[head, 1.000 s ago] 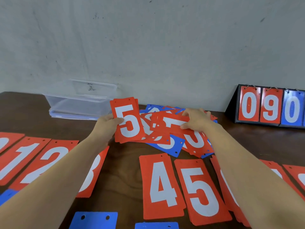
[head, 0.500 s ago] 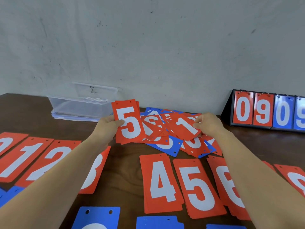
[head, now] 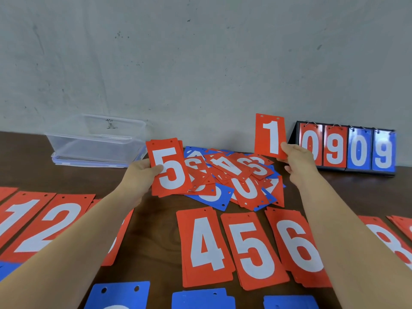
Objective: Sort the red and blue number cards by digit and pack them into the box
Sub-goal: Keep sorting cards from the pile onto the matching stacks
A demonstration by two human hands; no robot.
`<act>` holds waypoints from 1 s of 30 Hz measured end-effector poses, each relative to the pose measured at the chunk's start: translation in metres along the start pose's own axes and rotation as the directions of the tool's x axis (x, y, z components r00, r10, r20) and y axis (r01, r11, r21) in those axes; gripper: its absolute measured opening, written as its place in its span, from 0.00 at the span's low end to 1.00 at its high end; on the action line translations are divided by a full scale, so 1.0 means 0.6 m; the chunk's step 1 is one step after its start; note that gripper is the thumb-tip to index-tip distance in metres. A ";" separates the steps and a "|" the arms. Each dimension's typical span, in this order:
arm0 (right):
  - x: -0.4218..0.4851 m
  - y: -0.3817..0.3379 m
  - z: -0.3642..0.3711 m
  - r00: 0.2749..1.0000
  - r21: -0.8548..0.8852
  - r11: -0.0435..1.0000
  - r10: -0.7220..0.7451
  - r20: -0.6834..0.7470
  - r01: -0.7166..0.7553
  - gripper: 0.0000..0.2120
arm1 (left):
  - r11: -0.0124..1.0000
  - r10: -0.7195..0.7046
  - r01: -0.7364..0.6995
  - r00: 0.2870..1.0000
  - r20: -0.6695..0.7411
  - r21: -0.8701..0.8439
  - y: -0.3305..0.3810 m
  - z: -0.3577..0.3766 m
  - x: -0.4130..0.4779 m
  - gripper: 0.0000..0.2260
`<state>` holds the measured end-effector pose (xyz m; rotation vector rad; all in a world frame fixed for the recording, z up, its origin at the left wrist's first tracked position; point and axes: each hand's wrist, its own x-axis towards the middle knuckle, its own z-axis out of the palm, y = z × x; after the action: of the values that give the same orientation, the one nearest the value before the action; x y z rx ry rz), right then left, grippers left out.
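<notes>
**Two Cards Aloft Over the Unsorted Heap**

The left hand (head: 142, 175) gripped a small stack of red 5 cards (head: 170, 168), thumb curled across the face and fingers hidden behind, tilted upright just at nine o'clock of the loose pile (head: 236, 179). The right hand (head: 297, 160) pinched a single red 1 card (head: 270, 136) by its lower right corner between thumb and fingers, and the card stood upright above the pile's two o'clock edge.

The pile itself, mixed red and blue cards lying crisscross, sat mid-table (head: 156, 219). The clear plastic box (head: 95, 146) stood by the wall at ten o'clock of the pile, well apart from both hands. At six o'clock of the pile lay sorted red stacks side by side: the 4 stack (head: 205, 246), the 5 stack (head: 254, 250) and the 6 stack (head: 296, 248). Under the left forearm, at eight o'clock, lay the 1 stack (head: 15, 217) and the 2 stack (head: 51, 221). Blue stacks (head: 118, 295) lined the near edge. A flip scoreboard (head: 347, 148) reading 0909 stood at three o'clock.
</notes>
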<state>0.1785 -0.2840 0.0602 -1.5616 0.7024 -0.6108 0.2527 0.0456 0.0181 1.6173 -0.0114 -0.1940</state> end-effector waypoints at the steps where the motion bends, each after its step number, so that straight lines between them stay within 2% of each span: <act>1: 0.000 0.000 0.001 1.000 0.002 1.000 -0.003 0.006 0.003 0.08 | 1.000 0.005 -0.005 1.000 -0.003 0.005 0.000 0.002 0.000 0.19; 6: -0.013 0.003 0.008 0.998 0.067 0.998 -0.011 0.057 0.007 0.07 | 1.000 0.013 -0.013 1.000 -0.025 0.018 0.001 0.004 -0.002 0.18; 11: -0.054 -0.001 0.073 0.951 0.123 0.991 0.008 0.309 -0.048 0.06 | 0.996 0.086 -0.089 0.992 -0.094 -0.022 0.001 0.014 -0.001 0.22; 13: -0.076 -0.002 0.109 0.906 0.097 0.994 0.011 0.423 -0.058 0.05 | 0.992 0.121 -0.125 0.987 -0.109 -0.029 -0.001 0.021 -0.005 0.18; 16: -0.111 -0.006 0.151 0.855 0.102 0.992 0.016 0.518 -0.080 0.06 | 0.983 0.180 -0.182 0.981 -0.074 -0.019 0.001 0.028 -0.015 0.04; 17: -0.121 -0.005 0.163 0.850 0.114 0.989 0.017 0.527 -0.090 0.05 | 0.981 0.194 -0.195 0.980 -0.048 -0.017 0.005 0.029 -0.019 0.03; 18: -0.129 -0.004 0.172 0.847 0.120 0.988 0.019 0.531 -0.097 0.05 | 0.979 0.204 -0.204 0.979 -0.021 -0.025 0.009 0.030 -0.022 0.06; 20: -0.142 -0.002 0.187 0.850 0.116 0.989 0.014 0.526 -0.088 0.03 | 0.974 0.174 -0.166 0.984 0.041 -0.154 0.017 0.035 -0.025 0.14; 22: -0.148 0.002 0.196 0.854 0.083 0.994 0.017 0.520 -0.070 0.03 | 0.960 0.132 -0.101 0.986 0.100 -0.262 0.022 0.037 -0.028 0.14; 25: -0.158 0.006 0.203 0.849 0.050 0.997 0.025 0.528 -0.060 0.02 | 0.966 0.160 -0.132 0.980 0.115 -0.223 0.018 0.030 -0.029 0.08; 30: -0.167 0.009 0.210 0.866 0.072 0.997 -0.021 0.499 -0.017 0.03 | 0.972 0.151 -0.129 0.983 0.102 -0.195 0.015 0.002 -0.037 0.10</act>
<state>0.2028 -0.1256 0.0432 -1.5618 0.2785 -0.2062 0.2316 0.0469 0.0299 1.4089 -0.1914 -0.1741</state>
